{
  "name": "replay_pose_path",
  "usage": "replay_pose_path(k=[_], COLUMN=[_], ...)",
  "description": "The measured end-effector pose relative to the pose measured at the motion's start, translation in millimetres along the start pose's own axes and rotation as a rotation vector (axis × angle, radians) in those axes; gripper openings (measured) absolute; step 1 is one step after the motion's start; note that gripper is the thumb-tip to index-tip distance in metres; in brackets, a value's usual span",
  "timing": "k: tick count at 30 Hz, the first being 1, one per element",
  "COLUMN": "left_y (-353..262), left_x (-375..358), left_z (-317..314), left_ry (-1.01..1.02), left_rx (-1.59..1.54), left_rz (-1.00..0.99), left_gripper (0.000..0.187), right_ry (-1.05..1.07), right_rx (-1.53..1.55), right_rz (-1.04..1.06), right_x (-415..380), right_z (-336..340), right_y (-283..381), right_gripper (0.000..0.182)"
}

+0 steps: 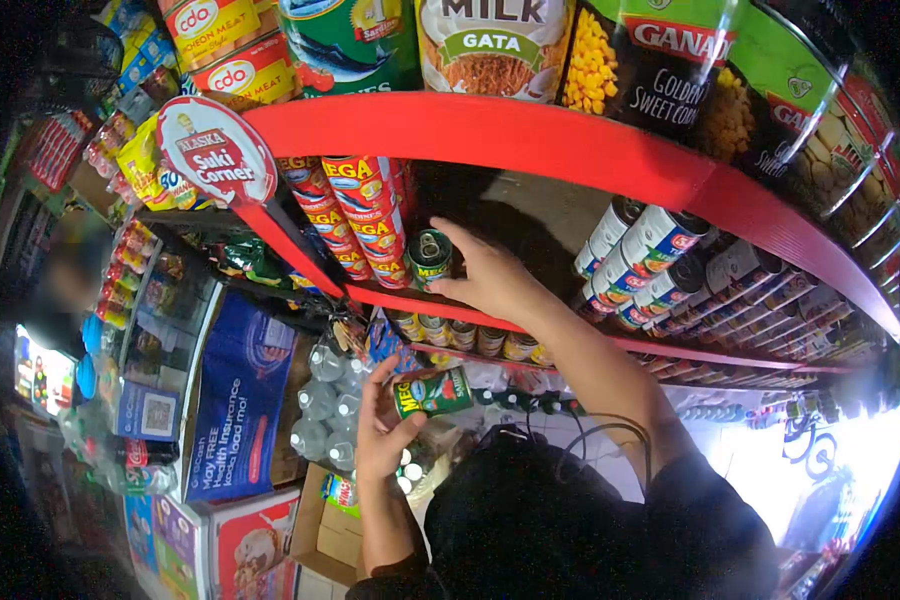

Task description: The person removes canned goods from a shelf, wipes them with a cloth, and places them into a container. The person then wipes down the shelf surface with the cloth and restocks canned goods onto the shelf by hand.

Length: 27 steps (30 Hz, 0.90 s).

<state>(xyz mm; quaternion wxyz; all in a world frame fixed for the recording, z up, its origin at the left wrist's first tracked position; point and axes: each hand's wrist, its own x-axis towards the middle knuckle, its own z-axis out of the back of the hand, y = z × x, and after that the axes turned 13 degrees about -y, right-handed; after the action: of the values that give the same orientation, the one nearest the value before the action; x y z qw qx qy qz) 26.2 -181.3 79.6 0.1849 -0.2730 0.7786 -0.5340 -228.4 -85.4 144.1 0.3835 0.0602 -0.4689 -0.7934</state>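
Note:
My left hand (378,425) is wrapped around a green Mega can (432,392), which lies tilted on its side below the shelf edge. On the red-edged shelf, my right hand (490,275) has its thumb and fingers around a second green can (430,262), standing upright with its pull-tab lid showing. Directly left of that can are stacked red Mega sardine cans (362,215). Part of the right hand's grip is hidden behind the can.
The red upper shelf edge (490,130) runs above my right hand, with large cans on top. White-and-blue cans (650,250) are stacked farther right. Below stand water bottles (320,400) and a cardboard box (330,530). A blurred person (78,265) is at far left.

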Motion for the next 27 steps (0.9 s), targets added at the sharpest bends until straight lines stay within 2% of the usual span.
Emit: replay_pose_path(k=[2,5,8,12,14,17,20,22,27], left_y=[5,12,19,25,25,22,23,25,32], left_x=[-5,-15,-21,-29,-34,-37,-40,-42,-44], left_z=[-1,2,6,10,12,12,13,15,19], left_ry=[-0.012,-0.038,-0.039,-0.057,-0.073,-0.080,-0.079,-0.078,-0.063], left_rx=[-0.017,0.012,-0.023,-0.037,-0.038,-0.033,-0.030,-0.024,-0.038], left_rz=[0.010,0.014,0.053,0.060,0.078,0.087,0.084,0.084,0.087], left_gripper=[0.084,0.084,0.084,0.082,0.081,0.080,0.078,0.078,0.075], right_ry=[-0.083,-0.064,-0.127,-0.141,-0.171,-0.108,-0.148,-0.130,-0.241], right_rx=[0.031,0.009,-0.010,-0.041,-0.045,-0.068,-0.054,0.106,-0.240], right_rz=[0.021,-0.071,0.007,-0.004,0.073,0.034,0.064,0.033,0.064], right_x=[-5,-7,-7,-7,-7,-6,-7,-3,-4], right_z=[-10,-10,-13,-12,-16,-11,-10,-5,-9], right_y=[-7,1,-2,1,-7,-4,-8,-11,-1], right_gripper=[0.086,0.084,0.083,0.084,0.086,0.090,0.099,0.104,0.106])
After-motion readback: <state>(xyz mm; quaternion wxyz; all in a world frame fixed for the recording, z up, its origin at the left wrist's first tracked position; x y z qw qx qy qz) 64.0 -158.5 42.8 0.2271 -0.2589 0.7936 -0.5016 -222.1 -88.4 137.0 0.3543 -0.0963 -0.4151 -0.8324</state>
